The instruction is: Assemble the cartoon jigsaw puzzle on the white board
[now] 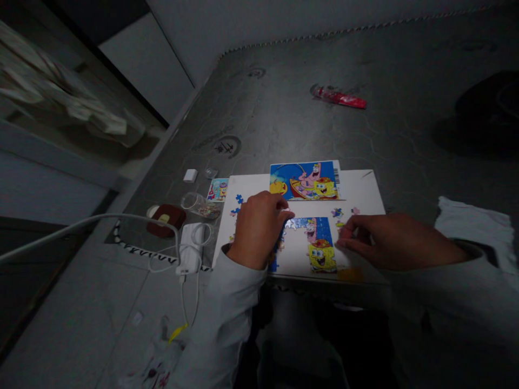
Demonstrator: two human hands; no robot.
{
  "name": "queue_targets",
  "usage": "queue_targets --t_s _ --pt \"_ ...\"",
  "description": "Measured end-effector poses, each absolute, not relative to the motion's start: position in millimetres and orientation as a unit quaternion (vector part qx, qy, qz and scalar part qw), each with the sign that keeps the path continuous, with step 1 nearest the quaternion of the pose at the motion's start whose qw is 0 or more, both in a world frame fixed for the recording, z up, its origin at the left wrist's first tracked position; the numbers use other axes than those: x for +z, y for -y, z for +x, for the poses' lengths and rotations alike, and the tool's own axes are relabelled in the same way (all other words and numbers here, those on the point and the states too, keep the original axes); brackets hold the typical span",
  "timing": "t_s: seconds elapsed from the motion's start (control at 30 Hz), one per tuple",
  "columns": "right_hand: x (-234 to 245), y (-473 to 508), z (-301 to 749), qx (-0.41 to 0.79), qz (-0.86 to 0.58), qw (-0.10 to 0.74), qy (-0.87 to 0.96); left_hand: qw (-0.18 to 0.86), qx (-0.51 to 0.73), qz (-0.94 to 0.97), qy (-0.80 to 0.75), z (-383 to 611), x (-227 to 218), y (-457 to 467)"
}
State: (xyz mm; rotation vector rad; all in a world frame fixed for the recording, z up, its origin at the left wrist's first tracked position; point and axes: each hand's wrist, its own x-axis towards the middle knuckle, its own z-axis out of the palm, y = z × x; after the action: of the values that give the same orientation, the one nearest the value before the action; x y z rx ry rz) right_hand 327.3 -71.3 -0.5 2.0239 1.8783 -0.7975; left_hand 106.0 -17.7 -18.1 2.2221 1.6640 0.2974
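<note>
A partly assembled jigsaw puzzle (323, 254) lies on a white board (255, 186), its blue, pink and yellow border around a bare middle. My left hand (259, 227) is over the puzzle's upper left corner, thumb and forefinger closed on a small pale jigsaw piece (286, 209). At the puzzle's right side, my right hand (365, 237) has its thumb and fingers drawn together; what they hold, if anything, is hidden. Loose jigsaw pieces (337, 212) lie just above this hand. Behind the puzzle is a picture card (304, 181) with cartoon figures and a barcode.
Blue loose pieces (239, 199) lie left of my left hand. Beyond the board's left edge are a clear plastic cup (193, 202), a brown case (168, 219) and a white power bank (190, 248) with cables. A red packet (340, 98) lies farther back; crumpled white paper (474, 227) is at right.
</note>
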Motion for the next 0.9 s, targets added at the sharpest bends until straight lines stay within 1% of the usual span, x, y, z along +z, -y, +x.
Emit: queue_targets --t_s 0.23,0.57,0.63,0.8,0.9 --pt "-3.0 69.5 308.5 -0.292 0.658 0.159 -0.676 0.21 0.114 0.793 -0.561 107.0 -20.3 15.7" --pt "-4.2 66.4 300.0 -0.288 0.64 0.189 -0.686 0.255 0.164 0.788 -0.536 104.1 -11.4 17.6" --pt "-4.8 67.9 302.5 -0.29 0.645 0.182 -0.684 0.274 0.142 0.789 -0.532 101.9 -4.8 18.9" --pt "-2.3 73.5 334.9 -0.284 0.69 0.148 -0.65 0.288 0.028 0.808 -0.513 96.9 7.9 22.6" --pt "2.8 75.0 354.2 -0.263 0.741 0.139 -0.602 0.283 0.024 0.814 -0.506 95.1 6.9 24.7"
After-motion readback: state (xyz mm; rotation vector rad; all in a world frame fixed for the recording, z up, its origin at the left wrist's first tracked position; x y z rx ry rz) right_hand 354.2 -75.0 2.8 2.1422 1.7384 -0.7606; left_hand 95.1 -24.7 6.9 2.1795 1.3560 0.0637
